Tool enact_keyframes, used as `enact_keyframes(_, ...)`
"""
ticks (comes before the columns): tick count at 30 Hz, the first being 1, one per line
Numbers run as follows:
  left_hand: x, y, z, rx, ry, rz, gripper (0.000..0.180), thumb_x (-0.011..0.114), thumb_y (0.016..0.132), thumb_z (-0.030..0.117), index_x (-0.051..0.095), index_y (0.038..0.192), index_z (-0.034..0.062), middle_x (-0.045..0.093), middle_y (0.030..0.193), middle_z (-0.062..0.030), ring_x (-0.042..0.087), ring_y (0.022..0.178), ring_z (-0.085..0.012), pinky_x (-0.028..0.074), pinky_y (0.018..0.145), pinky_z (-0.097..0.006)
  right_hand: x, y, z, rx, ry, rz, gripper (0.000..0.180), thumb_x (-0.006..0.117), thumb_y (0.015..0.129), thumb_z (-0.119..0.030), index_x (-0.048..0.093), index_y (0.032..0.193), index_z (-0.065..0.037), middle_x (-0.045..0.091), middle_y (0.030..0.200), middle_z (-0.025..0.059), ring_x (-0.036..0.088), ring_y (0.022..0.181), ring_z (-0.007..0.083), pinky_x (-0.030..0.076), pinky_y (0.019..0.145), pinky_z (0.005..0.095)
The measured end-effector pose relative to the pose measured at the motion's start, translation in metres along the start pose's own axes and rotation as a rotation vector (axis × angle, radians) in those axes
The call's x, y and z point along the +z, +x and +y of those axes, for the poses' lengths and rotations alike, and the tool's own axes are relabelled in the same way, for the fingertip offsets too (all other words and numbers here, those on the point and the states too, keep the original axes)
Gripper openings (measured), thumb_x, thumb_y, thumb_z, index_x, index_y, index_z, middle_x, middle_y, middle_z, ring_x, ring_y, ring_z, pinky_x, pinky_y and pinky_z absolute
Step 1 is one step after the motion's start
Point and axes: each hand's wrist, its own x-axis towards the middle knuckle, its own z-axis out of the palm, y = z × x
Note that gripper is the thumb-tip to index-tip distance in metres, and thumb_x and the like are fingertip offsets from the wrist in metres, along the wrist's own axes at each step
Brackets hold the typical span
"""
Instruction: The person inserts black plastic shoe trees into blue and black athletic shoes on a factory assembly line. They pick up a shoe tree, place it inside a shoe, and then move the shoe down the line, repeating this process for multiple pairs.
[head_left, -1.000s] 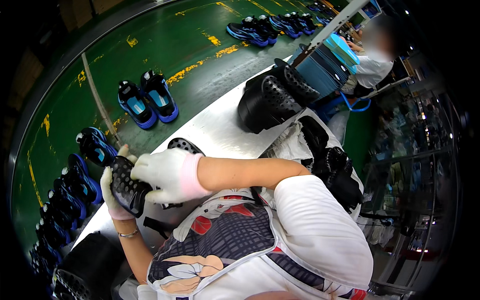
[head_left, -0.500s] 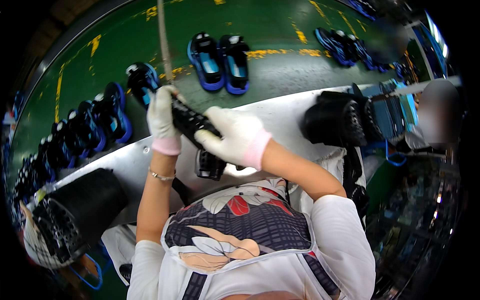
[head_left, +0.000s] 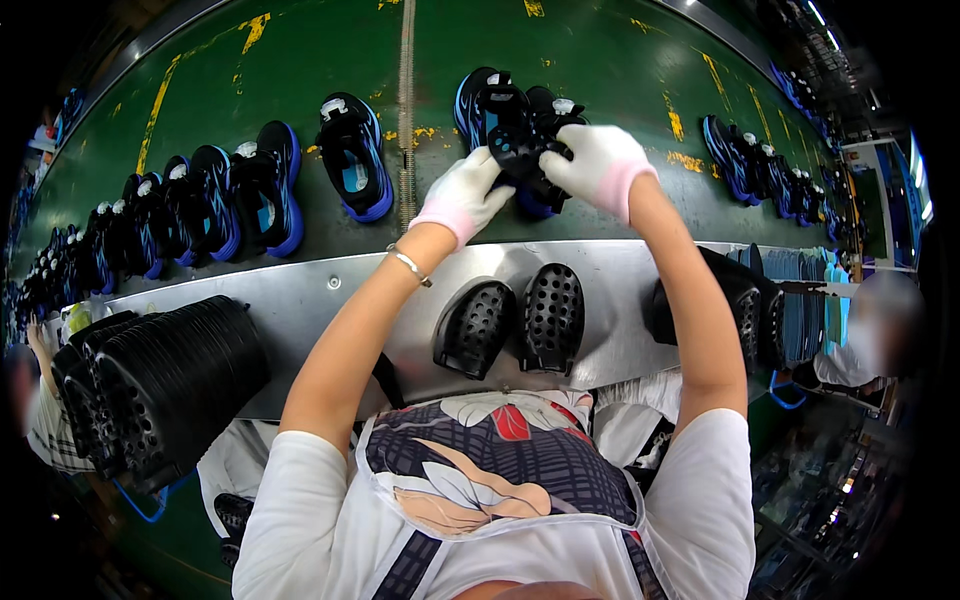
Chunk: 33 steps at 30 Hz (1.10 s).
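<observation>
Both my hands, in white gloves with pink cuffs, reach out over a pair of black and blue sports shoes (head_left: 484,100) on the green belt. Between them is a black perforated shoe insert (head_left: 513,150), its rounded end over the shoes. My left hand (head_left: 468,195) grips it from the left, thumb and fingers curled at its edge. The bent fingers of my right hand (head_left: 597,168) close on its right side. They partly hide the pair's right shoe (head_left: 545,108). On the metal ledge nearer me lie a black insert (head_left: 478,328) and another black insert (head_left: 552,318), side by side.
Stacked black inserts (head_left: 185,375) stand at the ledge's left; more inserts (head_left: 735,310) and blue-grey sheets (head_left: 795,300) are at its right. A single shoe (head_left: 355,160) and rows of shoes (head_left: 265,190) line the belt (head_left: 320,60). Other people are at both sides.
My hands have moved forward from above the ledge to over the shoe pair. Two inserts now show on the ledge, where one partly showed before. The whole view has shifted.
</observation>
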Motion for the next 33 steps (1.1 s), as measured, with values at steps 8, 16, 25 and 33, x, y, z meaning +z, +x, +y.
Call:
enact_keyframes(8, 0.004, 0.001, 0.004, -0.029, 0.011, 0.071, 0.021, 0.059, 0.088, 0.025, 0.065, 0.099, 0.009, 0.061, 0.098, -0.0101, 0.061, 0.094, -0.0313, 0.05, 0.079, -0.043, -0.001, 0.059, -0.038, 0.042, -0.243, -0.018, 0.034, 0.05, 0.081, -0.026, 0.071, 0.096, -0.004, 0.069, 0.095, 0.0196, 0.066, 0.091, 0.0355, 0.053, 0.083, 0.0414)
enact_keyframes(16, -0.002, 0.006, 0.005, -0.196, 0.008, -0.124, 0.03, 0.058, 0.088, 0.027, 0.062, 0.111, 0.009, 0.063, 0.112, -0.0158, 0.06, 0.101, -0.0373, 0.049, 0.085, -0.044, 0.046, 0.084, -0.052, 0.068, -0.15, -0.099, 0.024, 0.06, 0.083, -0.013, 0.071, 0.103, -0.005, 0.069, 0.107, 0.0171, 0.068, 0.1, 0.0311, 0.055, 0.08, 0.0394)
enact_keyframes(25, -0.015, 0.037, -0.002, -0.334, 0.149, -0.515, 0.034, 0.061, 0.086, 0.039, 0.069, 0.108, 0.0131, 0.067, 0.107, -0.0144, 0.063, 0.1, -0.0337, 0.051, 0.087, -0.041, 0.043, 0.098, -0.064, 0.019, -0.175, -0.143, 0.025, 0.062, 0.084, -0.015, 0.069, 0.105, -0.003, 0.067, 0.108, 0.0188, 0.065, 0.101, 0.0333, 0.054, 0.085, 0.0397)
enact_keyframes(33, -0.025, 0.038, 0.01, -0.449, 0.113, -0.554, 0.034, 0.063, 0.085, 0.032, 0.067, 0.11, 0.0096, 0.066, 0.112, -0.0141, 0.062, 0.104, -0.0326, 0.051, 0.089, -0.04, 0.037, 0.08, -0.068, -0.148, -0.463, -0.078, 0.022, 0.072, 0.075, -0.015, 0.072, 0.094, -0.006, 0.071, 0.098, 0.0125, 0.07, 0.092, 0.0267, 0.055, 0.079, 0.0372)
